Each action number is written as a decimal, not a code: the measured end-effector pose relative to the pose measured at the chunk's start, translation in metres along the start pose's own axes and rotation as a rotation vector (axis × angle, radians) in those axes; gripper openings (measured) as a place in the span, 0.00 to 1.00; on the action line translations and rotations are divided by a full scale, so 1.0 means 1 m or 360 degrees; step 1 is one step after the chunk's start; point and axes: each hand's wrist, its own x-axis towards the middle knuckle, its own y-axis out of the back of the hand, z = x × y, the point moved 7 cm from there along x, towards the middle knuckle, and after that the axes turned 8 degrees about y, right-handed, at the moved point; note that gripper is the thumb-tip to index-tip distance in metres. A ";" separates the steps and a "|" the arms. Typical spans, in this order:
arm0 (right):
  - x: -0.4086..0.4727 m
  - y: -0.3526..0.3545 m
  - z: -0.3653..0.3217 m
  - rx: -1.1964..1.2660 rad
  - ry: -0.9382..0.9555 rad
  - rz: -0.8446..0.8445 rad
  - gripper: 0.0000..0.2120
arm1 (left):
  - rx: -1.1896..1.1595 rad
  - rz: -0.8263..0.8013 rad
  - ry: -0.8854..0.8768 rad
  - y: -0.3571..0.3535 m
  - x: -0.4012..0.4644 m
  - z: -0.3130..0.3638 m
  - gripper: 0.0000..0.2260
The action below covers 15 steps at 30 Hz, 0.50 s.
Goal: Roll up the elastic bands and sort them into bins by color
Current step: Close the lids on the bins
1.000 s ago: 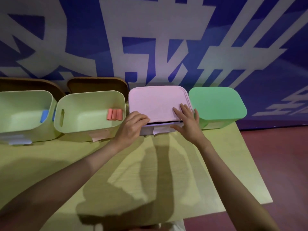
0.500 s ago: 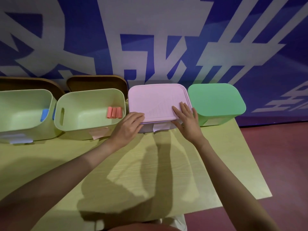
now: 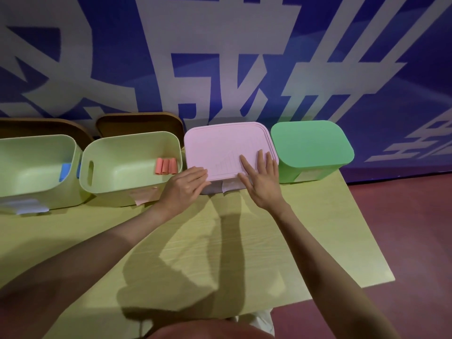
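Resting on yellow-green table (image 3: 220, 253) — four bins, blue-and-white wall (image 3: 220, 57), maroon floor (image 3: 403, 228)

Large white characters on the blue wall (image 3: 367, 45), cropped, none fully legible

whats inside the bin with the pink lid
Cannot be seen: the pink lid covers the bin fully. The right hand lies flat on the lid; the left hand touches its front left edge. Only a paper label shows below the lid's front.
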 end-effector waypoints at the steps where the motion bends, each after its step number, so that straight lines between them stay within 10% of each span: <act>1: 0.000 0.000 0.000 -0.0014 -0.0011 0.0009 0.35 | -0.0006 0.0005 0.0006 0.000 0.001 0.001 0.08; 15: 0.007 0.002 -0.008 -0.0096 -0.0144 -0.0213 0.29 | -0.0343 -0.0074 0.0448 0.002 0.003 -0.010 0.09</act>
